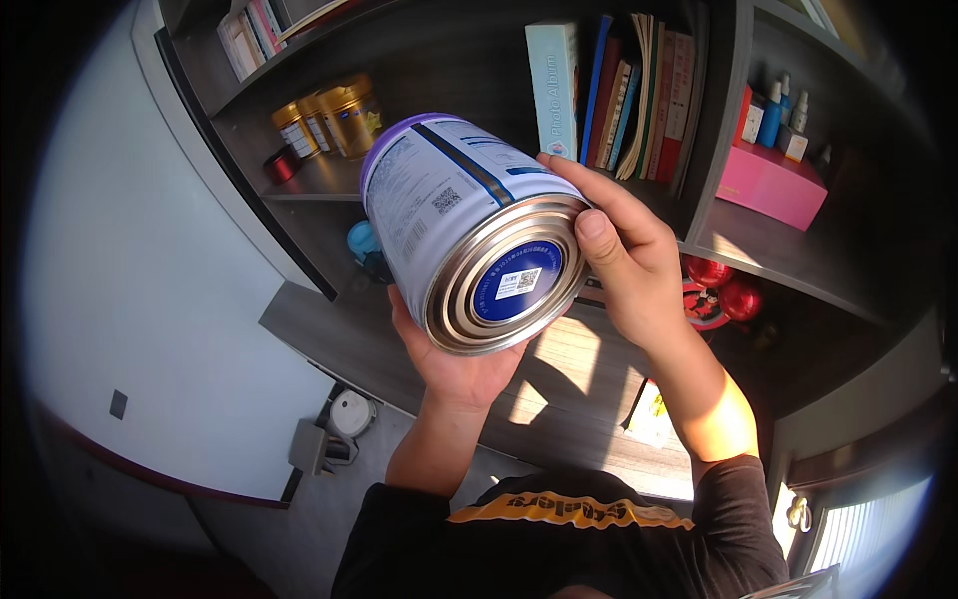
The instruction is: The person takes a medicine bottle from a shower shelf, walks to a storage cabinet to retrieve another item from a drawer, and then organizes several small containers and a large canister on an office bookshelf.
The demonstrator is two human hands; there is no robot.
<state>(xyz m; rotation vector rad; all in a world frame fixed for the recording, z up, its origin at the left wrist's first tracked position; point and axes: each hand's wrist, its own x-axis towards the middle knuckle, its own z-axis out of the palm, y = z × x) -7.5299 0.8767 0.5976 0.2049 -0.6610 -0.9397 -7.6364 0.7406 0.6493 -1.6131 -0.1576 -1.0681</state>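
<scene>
A large white tin can (419, 190) with a purple lid is tilted in my hands, its metal base turned toward me. On that base sits a round blue label with a small white code sticker. My left hand (464, 364) supports the can from below, its fingers mostly hidden behind it. At the can's right edge, my right hand (639, 270) grips the rim, with the thumb by the base and the fingers along the side.
Dark wooden shelves hold gold tins (344, 115), a red tin (281, 166), upright books (639, 100), a light blue album box (552, 90) and a pink box (773, 187) with small bottles. Below are red balls (738, 298) and a sunlit desktop (569, 359). A round white device (352, 412) stands on the floor.
</scene>
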